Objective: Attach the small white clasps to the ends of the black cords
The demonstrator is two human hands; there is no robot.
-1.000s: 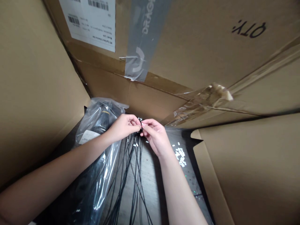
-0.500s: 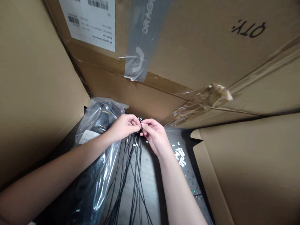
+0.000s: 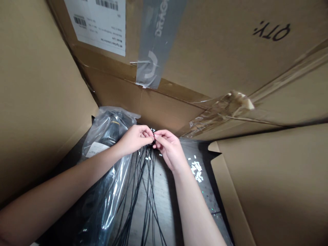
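My left hand (image 3: 139,138) and my right hand (image 3: 167,147) meet at the far end of a spread of thin black cables (image 3: 139,191). Both are closed, thumb against fingertips, in a pinch at the same spot. Between the fingertips a bit of dark material shows, too small to make out; it may be the end of one cable. Small white pieces (image 3: 148,158) sit on or among the cables just below my hands. The cables run toward me over a dark grey surface (image 3: 164,198). My fingers hide most of the cable ends.
Left of the cables lies a clear plastic bag (image 3: 112,194) of black cables with a white label (image 3: 96,149). On the right is a pile of small white pieces (image 3: 196,171). Cardboard boxes stand at the left (image 3: 38,85), back (image 3: 210,54) and right (image 3: 279,184).
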